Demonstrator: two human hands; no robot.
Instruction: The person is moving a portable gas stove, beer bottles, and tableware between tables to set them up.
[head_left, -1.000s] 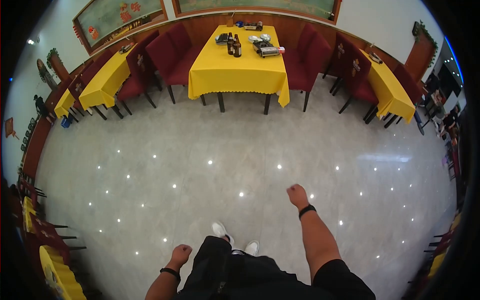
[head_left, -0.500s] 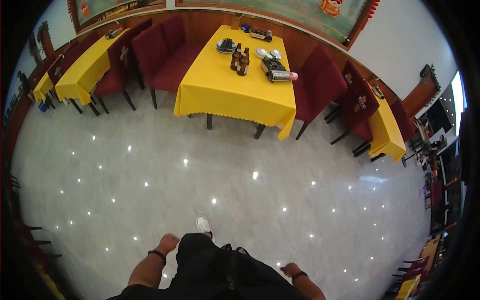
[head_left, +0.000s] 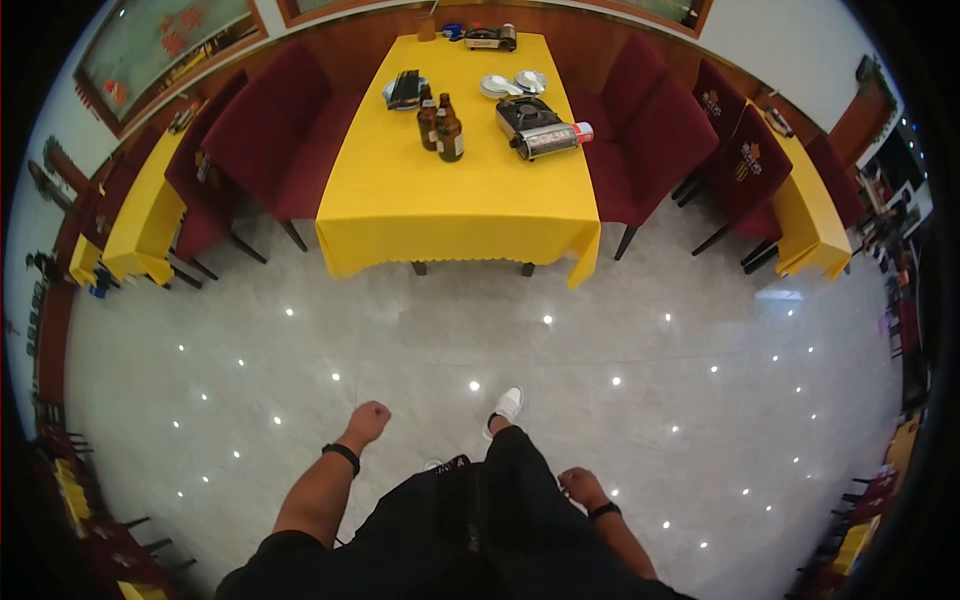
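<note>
Swinging in front of my body, my left hand (head_left: 370,420) is curled into a loose fist with nothing visible in it. My right hand (head_left: 583,487) hangs beside my thigh, its fingers curled and no object showing. Neither hand touches anything. Ahead stands a table with a yellow tablecloth (head_left: 390,190). On it are two brown bottles (head_left: 449,130), a portable gas stove (head_left: 527,115) with a gas can (head_left: 550,141) along its front, white bowls (head_left: 498,87) and a stack of plates with a black item (head_left: 405,90) on top.
Dark red chairs (head_left: 265,140) line the table's left side, and more chairs (head_left: 650,150) its right. A second gas stove (head_left: 490,38) sits at the table's far end. Other yellow-covered tables (head_left: 145,230) flank it. Shiny grey floor (head_left: 420,340) lies between me and the table.
The table appears closer and larger. My other foot is now in front as I walk forward. My left hand has swung forward and up; the right has risen slightly.
</note>
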